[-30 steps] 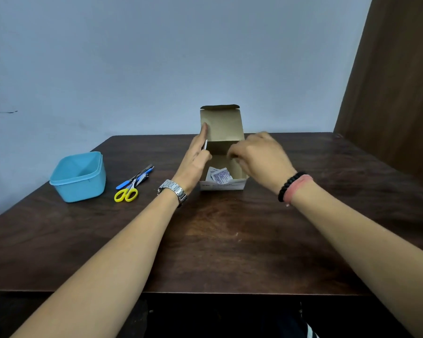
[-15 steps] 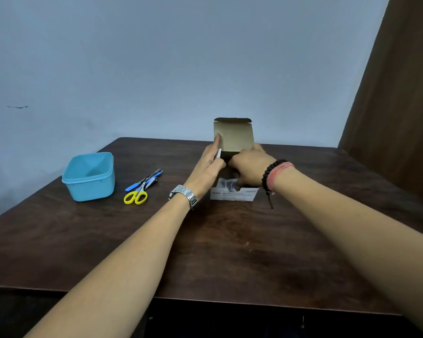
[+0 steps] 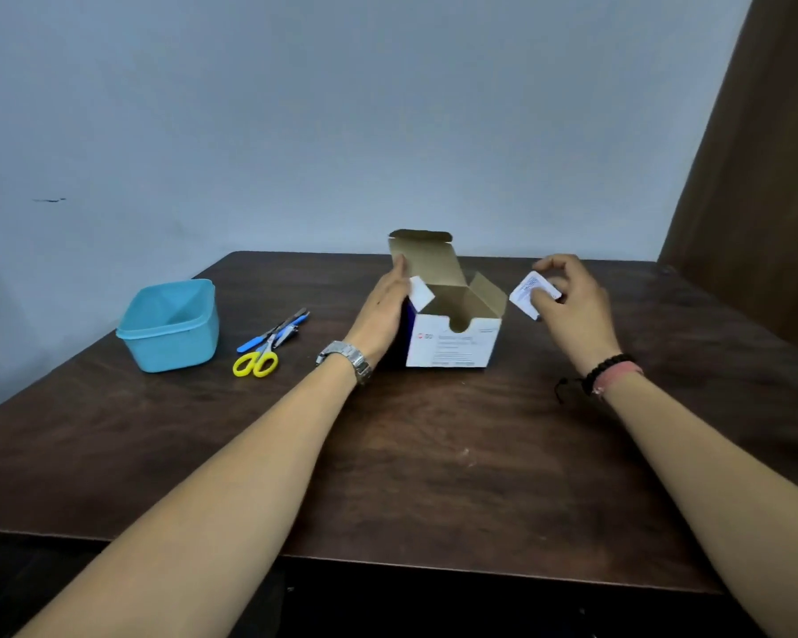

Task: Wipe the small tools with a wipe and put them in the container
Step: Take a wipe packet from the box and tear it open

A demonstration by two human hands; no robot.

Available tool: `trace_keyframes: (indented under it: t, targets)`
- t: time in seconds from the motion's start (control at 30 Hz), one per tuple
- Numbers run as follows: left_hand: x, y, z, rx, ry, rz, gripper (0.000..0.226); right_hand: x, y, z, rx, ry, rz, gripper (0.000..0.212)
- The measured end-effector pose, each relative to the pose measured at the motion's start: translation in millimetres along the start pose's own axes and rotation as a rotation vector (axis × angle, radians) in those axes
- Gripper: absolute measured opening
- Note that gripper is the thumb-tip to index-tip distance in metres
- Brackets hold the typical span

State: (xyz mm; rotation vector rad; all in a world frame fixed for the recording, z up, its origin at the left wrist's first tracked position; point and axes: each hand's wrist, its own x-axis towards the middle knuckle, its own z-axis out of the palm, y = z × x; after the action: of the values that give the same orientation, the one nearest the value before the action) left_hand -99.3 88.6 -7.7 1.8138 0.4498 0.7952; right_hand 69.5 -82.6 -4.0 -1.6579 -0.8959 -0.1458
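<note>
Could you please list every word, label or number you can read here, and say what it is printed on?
"BD": beside a small red logo at the lower left of the white front of the open box.
Box front, further lines of print: too blurred to read.
Small white packet pinched in the right hand: blue print, too small to read.
Nothing else shows readable text.

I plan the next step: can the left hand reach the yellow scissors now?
Probably yes: the left hand only rests on the box, and bare table lies between it and the scissors.
</note>
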Motion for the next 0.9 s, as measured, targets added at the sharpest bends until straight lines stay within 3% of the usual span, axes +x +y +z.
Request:
trace_keyframes:
  t: [0.17,0.27,0.4,0.57,0.9]
  targets:
    - [-4.1,-0.9,-0.3,-0.042,0.052,0.034,0.057,2.3,7.1,4.4,0.032,-0.048,0.175,0.024]
    - [-3.4,-1.2,-0.4,-0.111,0.084,-0.003,0.071,-6.8,-0.6,6.7,-0.09,-0.208,-0.076,0.037]
    - [-3.2,-3.8,2.6,-0.137,0.111,0.038,0.048,-14.4,-7.2,15.5,-0.281,-0.416,-0.344,0.048]
    - [-3.5,6.0,-0.1,-0.315,0.202,0.076,0.04,-14.8,-5.2,15.6,-0.302,-0.408,-0.35,0.046]
    - [-4.9,5.3,0.6,-0.159,0.161,0.305,0.013,-9.7,-3.8,9.6,-0.152,-0.111,-0.158,0.027]
